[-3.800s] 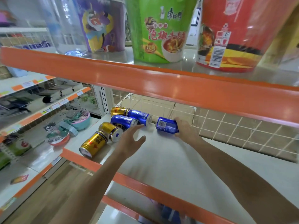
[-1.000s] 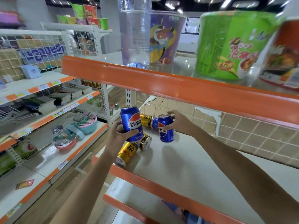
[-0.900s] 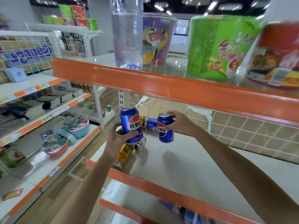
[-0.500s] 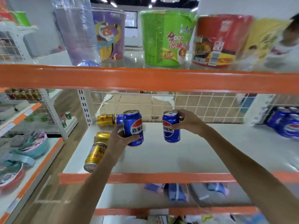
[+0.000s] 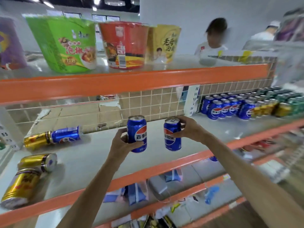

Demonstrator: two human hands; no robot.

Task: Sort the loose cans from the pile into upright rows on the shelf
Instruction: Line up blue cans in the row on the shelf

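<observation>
Hands are each holding one blue can upright above the middle shelf (image 5: 92, 162). The left hand (image 5: 122, 143) is curling its fingers and thumb around the left blue can (image 5: 137, 134), gripping it from its nine o'clock side, with the logo facing the camera. The right hand (image 5: 187, 127) is wrapping its fingers around the right blue can (image 5: 172, 134) from the three o'clock side, thumb lying low across the front. The two cans are standing near each other without touching, both raised off the shelf surface.

Out toward nine o'clock from the hands, the loose pile is lying on its side: a fallen blue can (image 5: 66, 134) is sitting end to end with a gold can (image 5: 36, 140) near the back of the shelf, and toward eight o'clock two more gold cans (image 5: 38, 162) (image 5: 20, 188) are lying near the front edge, touching each other.

Toward two o'clock, well apart from the hands, upright rows of cans (image 5: 230, 107) are standing on the same shelf level: blue ones first, then gold, then green farther right, all blurred.

At twelve o'clock, on the upper shelf (image 5: 131, 79), a green noodle tub (image 5: 65, 45), a red noodle tub (image 5: 123, 45) and a yellow noodle tub (image 5: 164, 43) are standing side by side. Another person (image 5: 213, 38), blurred, is standing behind the shelving at one o'clock.
</observation>
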